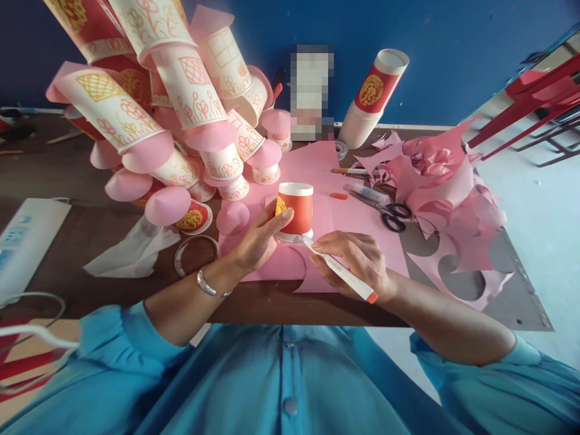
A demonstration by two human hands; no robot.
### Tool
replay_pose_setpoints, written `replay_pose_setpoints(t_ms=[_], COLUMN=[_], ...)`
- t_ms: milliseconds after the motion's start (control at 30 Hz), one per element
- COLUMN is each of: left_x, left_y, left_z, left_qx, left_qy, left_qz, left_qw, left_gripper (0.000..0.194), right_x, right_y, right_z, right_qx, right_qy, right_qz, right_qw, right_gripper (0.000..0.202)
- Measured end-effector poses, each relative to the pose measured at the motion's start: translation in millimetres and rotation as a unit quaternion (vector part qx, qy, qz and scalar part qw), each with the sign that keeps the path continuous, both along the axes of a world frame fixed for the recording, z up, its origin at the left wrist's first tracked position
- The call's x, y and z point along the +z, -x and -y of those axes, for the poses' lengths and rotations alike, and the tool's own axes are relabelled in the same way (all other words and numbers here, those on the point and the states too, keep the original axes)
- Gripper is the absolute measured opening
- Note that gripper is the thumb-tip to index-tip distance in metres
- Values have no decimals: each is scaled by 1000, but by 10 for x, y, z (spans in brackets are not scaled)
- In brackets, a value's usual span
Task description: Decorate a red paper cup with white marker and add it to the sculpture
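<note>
My left hand (261,238) grips a red paper cup (299,210) from its left side, thumb across the front. The cup has a gold emblem, partly under my fingers, and white bands at both ends. A white marker (341,272) with an orange end is pinched in my right hand (357,257). Its tip meets the lower white band of the cup. Under both lies pink paper (362,229), with a cut circle outlined near its front. An orange marker cap (338,196) rests on that paper, right of the cup.
Decorated cups with pink cone roofs (168,205) are stacked high at left. Scissors (394,216), a glue tube (368,193) and pink paper scraps (446,181) lie right. A tall cup stack (374,96) stands behind. A tape roll (196,257) sits by my left wrist.
</note>
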State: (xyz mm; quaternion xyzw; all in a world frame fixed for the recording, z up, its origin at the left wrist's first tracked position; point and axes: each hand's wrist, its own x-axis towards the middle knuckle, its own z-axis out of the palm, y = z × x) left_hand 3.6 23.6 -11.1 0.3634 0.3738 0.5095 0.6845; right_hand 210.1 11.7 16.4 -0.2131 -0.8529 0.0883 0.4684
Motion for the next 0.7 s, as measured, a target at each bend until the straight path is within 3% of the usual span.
replay_pose_setpoints(t_ms=[233, 467, 700], left_x=[5, -3, 11], left_y=[6, 20, 14], left_z=[-5, -4, -13], left_qx=[-10, -10, -18], left_qy=[1, -2, -3], left_qz=[-14, -10, -1], left_qw=[1000, 1000, 1000], left_gripper=[51, 46, 48], right_x=[23, 51, 79], right_y=[6, -8, -25], right_z=[19, 33, 20], right_qx=[-19, -11, -5], right_qy=[7, 27, -4], right_qz=[25, 43, 5], right_qw=[999, 999, 1000], right_gripper=[14, 13, 18])
